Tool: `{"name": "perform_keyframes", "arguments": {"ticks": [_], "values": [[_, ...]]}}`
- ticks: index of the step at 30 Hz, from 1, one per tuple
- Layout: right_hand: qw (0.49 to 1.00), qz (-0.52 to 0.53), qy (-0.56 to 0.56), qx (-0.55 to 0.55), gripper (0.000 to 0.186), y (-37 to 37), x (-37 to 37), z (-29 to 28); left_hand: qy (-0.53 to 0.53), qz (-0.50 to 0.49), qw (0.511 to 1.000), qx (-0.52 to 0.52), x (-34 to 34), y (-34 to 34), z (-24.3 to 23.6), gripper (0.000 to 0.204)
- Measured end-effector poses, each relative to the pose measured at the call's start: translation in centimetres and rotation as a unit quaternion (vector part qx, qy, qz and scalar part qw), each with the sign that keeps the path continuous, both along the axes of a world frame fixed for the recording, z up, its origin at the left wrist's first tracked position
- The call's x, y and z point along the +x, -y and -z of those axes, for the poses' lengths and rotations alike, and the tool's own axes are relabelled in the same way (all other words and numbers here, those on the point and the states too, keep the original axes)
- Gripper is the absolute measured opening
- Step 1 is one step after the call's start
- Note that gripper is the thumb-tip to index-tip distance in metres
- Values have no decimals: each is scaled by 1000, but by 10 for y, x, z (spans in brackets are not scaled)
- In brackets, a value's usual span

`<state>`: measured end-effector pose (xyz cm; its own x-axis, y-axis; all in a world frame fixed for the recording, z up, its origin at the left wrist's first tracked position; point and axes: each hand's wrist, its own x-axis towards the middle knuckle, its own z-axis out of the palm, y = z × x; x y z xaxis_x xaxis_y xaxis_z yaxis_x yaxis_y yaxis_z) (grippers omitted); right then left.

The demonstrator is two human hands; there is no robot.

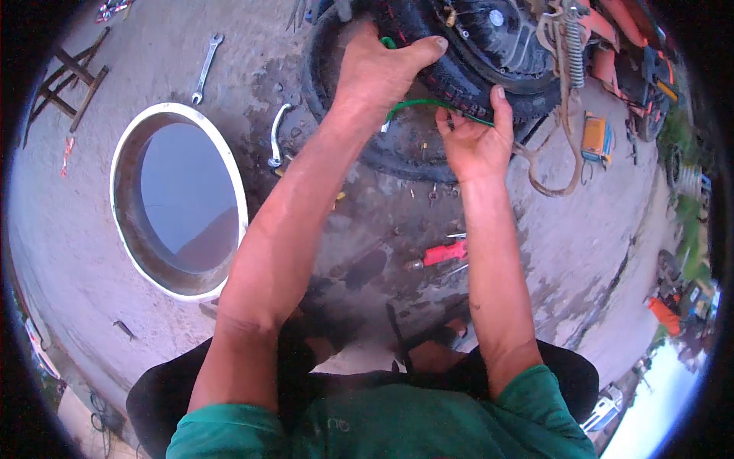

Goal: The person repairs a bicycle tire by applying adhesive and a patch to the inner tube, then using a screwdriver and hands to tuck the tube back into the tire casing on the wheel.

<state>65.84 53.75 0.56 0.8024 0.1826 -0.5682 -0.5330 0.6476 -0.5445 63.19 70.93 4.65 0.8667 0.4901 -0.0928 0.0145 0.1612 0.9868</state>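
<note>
A black motorcycle tyre [417, 38] stands at the wheel, tilted, its treaded side toward me. My left hand [380, 67] is closed at its left side, thumb stretched over the tread and the other fingertips hidden. A thin green tube [419, 102] passes under that hand and curves along the tyre's lower edge. My right hand [478, 141], palm up, grips this edge, with its thumb on the tread and fingers curled in by the green tube. A second black ring, seemingly a loose tyre [386, 162], lies on the ground under both hands.
A white-rimmed round basin [243, 195] of water stands at left, below a wrench [205, 70]. A bent metal lever [277, 136] lies near my left forearm. A red-handled tool [445, 253] and small parts lie between my arms. An orange-yellow box [594, 138] sits at right.
</note>
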Motion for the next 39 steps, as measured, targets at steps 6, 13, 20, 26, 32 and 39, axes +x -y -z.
{"name": "perform_keyframes", "arguments": {"ticks": [6,13,20,26,32,39], "values": [[1000,-12,19,3,47,-1,0,2,-42,-33,997,47,1,3,0,65],[998,-15,33,-44,51,-3,-2,6,-15,-80,994,68,0,0,31,53],[920,-220,184,-266,54,5,-30,24,-97,-73,933,-338,-40,-13,30,25],[617,-297,556,-471,57,-13,-46,-19,-93,-66,919,-376,-51,21,12,24],[850,-405,274,-196,62,5,-42,-20,-24,-154,930,-333,-43,59,-3,31],[650,-515,363,-424,38,13,-21,-51,-58,-155,979,-117,-52,76,11,33]]}}
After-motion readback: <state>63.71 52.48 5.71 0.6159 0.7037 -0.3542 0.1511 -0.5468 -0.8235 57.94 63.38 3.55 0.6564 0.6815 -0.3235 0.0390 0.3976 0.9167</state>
